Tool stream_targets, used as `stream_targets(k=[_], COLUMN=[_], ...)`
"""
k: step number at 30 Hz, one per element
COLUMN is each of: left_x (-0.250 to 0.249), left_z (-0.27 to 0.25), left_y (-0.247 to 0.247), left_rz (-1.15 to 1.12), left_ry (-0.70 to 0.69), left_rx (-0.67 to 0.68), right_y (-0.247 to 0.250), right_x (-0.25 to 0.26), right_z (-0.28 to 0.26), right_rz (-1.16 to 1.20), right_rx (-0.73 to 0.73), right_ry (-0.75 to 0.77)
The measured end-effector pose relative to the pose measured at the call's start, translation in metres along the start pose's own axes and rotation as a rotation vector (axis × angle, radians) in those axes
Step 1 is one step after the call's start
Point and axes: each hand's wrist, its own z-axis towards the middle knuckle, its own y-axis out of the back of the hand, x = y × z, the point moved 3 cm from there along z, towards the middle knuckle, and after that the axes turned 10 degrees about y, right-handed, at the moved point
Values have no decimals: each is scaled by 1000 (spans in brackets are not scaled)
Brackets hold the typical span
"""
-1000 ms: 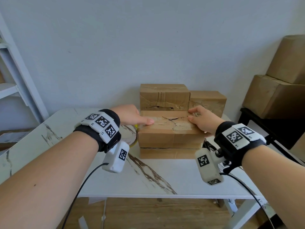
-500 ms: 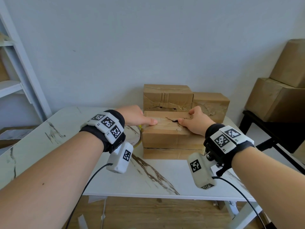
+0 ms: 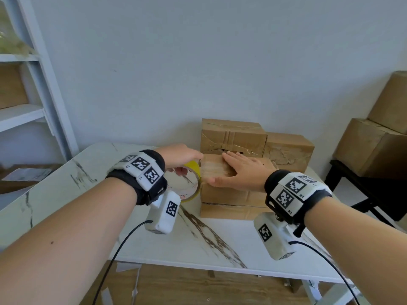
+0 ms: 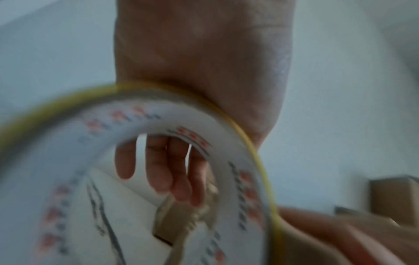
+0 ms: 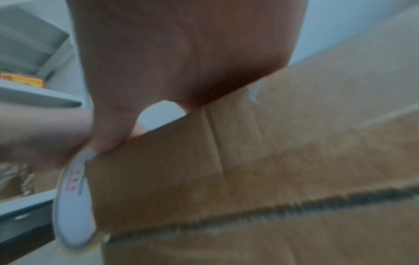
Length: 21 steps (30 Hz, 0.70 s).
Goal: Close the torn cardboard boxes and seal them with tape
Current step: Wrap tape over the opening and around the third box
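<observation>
Marble-topped table [image 3: 220, 243], head view: my right hand [image 3: 240, 170] lay flat on the top cardboard box [image 3: 231, 190].
Left wrist view: my left hand [image 4: 199, 59] gripped the tape roll [image 4: 226, 139], fingers through its core; right wrist view: pressing firmly would probably bond the strip.

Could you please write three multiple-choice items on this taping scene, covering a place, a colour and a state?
1. Where is the tape roll?
A. at the left end of the front box
B. on the shelf
C. on the floor

2. What colour is the roll's outer edge?
A. red
B. yellow
C. black

3. How does the right hand lie?
A. in a fist
B. flat on the front box
C. pinching tape

Answers: 1 A, the left hand holds it there; 2 B, a yellow rim shows; 3 B, its fingers are spread on the top.
</observation>
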Motion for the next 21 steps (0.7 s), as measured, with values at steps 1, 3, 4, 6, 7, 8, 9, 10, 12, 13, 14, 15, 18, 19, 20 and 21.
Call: stream_targets(k=[1, 3, 4, 6, 7, 8, 9, 10, 12, 13, 14, 15, 18, 19, 20, 21], left_x=[7, 18, 22, 25, 26, 26, 27, 28, 32, 34, 36, 37, 36, 35, 34, 34], left_z=[0, -3, -4, -5, -5, -5, -5, -4, -2, -1, 0, 2, 2, 2, 2, 2], left_y=[3, 10, 12, 16, 16, 16, 16, 16, 16, 17, 17, 18, 20, 22, 24, 27], left_rz=[-51, -155, -196, -251, -262, -261, -256, -259, -285, -300, -313, -324, -349, -367, -400, -446], left_ry=[7, 7, 0, -29, -41, -45, -48, -49, -56, -60, -66, -73, -93, -102, -113, -129], left_rx=[38, 86, 89, 81, 77, 75, 76, 79, 86, 91, 95, 95, 91, 92, 94, 91], right_y=[4, 10, 11, 14, 15, 14, 15, 14, 12, 10, 9, 8, 5, 6, 9, 11], right_x=[1, 6, 11, 23, 29, 35, 40, 42, 44, 44, 44, 43, 41, 41, 40, 39], right_z=[0, 2, 6, 16, 22, 28, 32, 36, 42, 44, 46, 47, 52, 52, 52, 52], right_rz=[-6, -16, -8, -6, -20, -40, -65, -83, -89, -83, -73, -60, -3, 28, 68, 115], right_rx=[16, 67, 88, 120, 138, 160, 181, 194, 195, 183, 160, 135, 84, 71, 51, 24], right_ry=[3, 25, 43, 83, 93, 98, 98, 97, 92, 87, 84, 83, 95, 99, 107, 116])
